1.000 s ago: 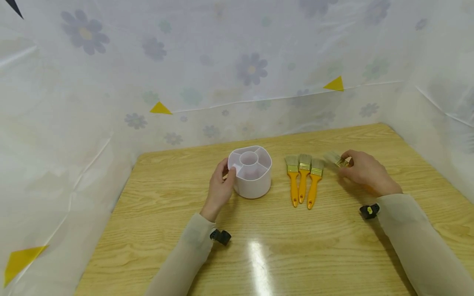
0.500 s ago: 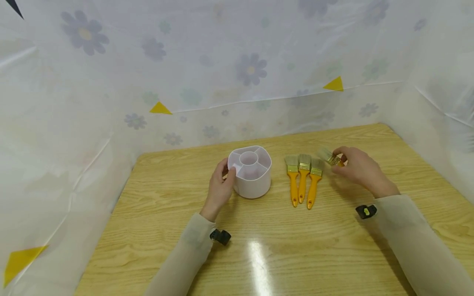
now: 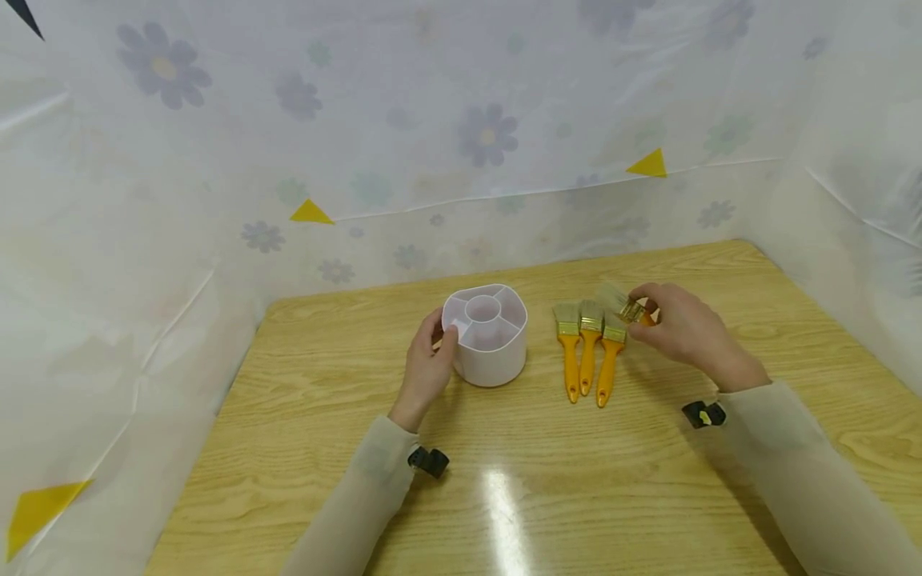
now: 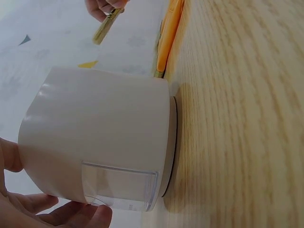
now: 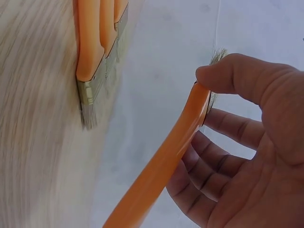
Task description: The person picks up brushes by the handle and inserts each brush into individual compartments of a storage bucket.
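Basically, the held brush (image 3: 631,310) is up off the bench (image 3: 576,472), pinched btwn thumb & fingers of the R hand (image 3: 684,328) approx. where handle meets metal band. Long axis is tilted, not upright: bristles aim away from that hand, to its left & slightly up; handle runs back under the palm, its far end hidden in the head view. Key relation, I'd judge: the white holder (image 3: 493,368) is well off to the left of the R hand, its compartments facing up, so brush axis & openings don't line up. R hand has the brush; L hand is nearer the holder. Three brushes (image 3: 587,364) lie btwn the hands, closer to the R one, handles toward the person; held bristles overlap the rightmost in the head view, contact can't be told. L hand (image 3: 428,364) grips the holder's left side, thumb by the rim, fingertips at a clear pocket (image 4: 118,185) per L wrist view. Beyond both hands: flower-print sheeting (image 3: 403,160) w/ yellow triangles (image 3: 312,212).
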Tool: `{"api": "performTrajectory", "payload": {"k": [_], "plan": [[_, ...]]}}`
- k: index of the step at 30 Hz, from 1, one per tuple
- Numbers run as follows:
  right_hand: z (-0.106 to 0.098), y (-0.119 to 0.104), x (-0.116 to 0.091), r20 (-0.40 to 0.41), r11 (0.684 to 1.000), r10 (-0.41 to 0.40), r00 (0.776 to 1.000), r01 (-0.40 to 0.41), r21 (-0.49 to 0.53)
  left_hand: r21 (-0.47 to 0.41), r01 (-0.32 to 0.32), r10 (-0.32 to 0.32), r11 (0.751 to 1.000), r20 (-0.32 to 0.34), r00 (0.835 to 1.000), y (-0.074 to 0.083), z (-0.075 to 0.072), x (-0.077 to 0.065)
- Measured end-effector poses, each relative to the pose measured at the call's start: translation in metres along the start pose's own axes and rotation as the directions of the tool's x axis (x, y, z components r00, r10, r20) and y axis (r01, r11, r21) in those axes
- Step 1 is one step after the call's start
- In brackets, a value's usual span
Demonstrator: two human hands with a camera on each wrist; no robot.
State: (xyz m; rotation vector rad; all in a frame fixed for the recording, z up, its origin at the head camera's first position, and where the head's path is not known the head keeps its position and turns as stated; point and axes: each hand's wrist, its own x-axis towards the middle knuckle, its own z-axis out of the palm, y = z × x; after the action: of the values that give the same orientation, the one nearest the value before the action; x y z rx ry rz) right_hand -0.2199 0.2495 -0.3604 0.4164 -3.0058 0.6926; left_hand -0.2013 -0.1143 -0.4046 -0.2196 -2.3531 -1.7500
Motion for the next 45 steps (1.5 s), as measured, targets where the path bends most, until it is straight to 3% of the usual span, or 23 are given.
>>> {"api": "performTrajectory", "payload": {"k": [9,16,31,45], "plan": [[0.002,-0.013,-0.004,-0.036,0.999,-0.046,0.998,0.047,0.006,-0.01,-0.003,0.003,1.0,0.02,1.0,0.014,-0.002,-0.003],[0.005,-0.023,-0.003,-0.054,0.996,-0.089,0.995,0.089,0.001,0.001,0.006,-0.006,1.0,0.003,1.0,0.0,-0.002,0.0],[0.006,-0.045,0.004,-0.076,0.992,-0.124,0.989,0.124,-0.001,-0.022,-0.021,0.021,1.0,0.004,1.0,0.001,-0.001,-0.001],[0.01,-0.062,0.012,-0.111,0.989,-0.144,0.983,0.146,0.016,-0.005,0.008,-0.008,1.0,-0.003,1.0,0.0,0.0,-0.001]]}}
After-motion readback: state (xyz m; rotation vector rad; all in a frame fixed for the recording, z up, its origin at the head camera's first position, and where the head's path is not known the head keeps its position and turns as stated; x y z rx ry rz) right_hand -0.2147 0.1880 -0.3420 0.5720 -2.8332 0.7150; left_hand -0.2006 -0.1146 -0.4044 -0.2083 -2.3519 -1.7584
